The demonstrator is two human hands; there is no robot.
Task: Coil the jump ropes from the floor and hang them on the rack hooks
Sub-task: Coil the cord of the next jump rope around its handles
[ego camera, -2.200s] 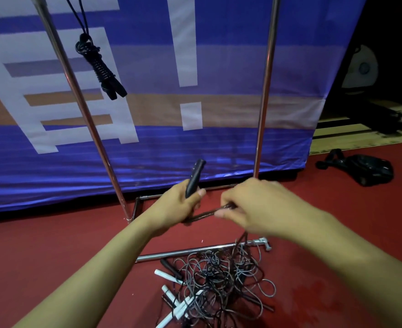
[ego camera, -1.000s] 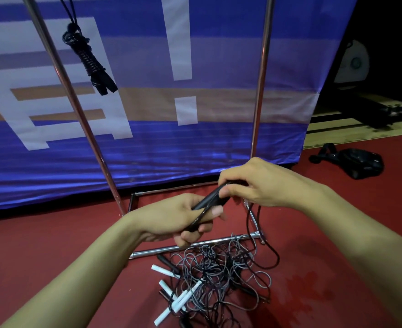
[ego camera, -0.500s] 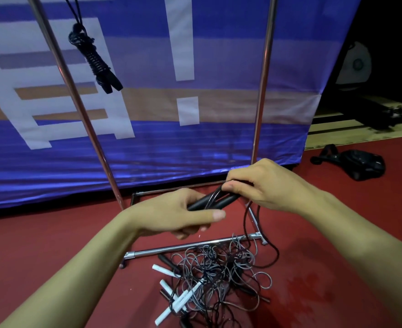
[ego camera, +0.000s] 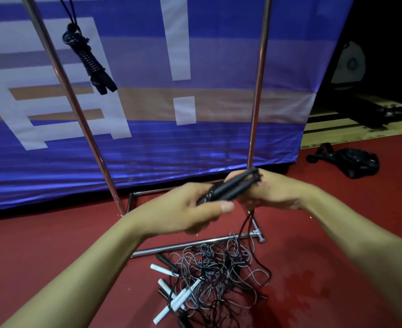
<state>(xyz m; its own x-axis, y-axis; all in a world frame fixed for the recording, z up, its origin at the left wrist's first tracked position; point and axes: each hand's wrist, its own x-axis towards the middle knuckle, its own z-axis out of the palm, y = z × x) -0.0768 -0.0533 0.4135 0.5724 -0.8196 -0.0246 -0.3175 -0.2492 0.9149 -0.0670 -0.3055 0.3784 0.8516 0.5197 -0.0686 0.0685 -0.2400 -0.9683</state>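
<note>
Head view: at frame centre the left hand [ego camera: 185, 209] and right hand [ego camera: 269, 191] both grip the black handles [ego camera: 230, 191], whose long axis tilts up toward the right. The cord [ego camera: 247, 223] drops to the tangled ropes [ego camera: 214, 278] at lower centre. The right fingers are hidden; hooks lie out of frame.

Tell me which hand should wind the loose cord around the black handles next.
Right, probably. The left hand grips the black handles along their length, steadying them. The right hand holds their far end, where the cord drops toward the floor pile.
</note>
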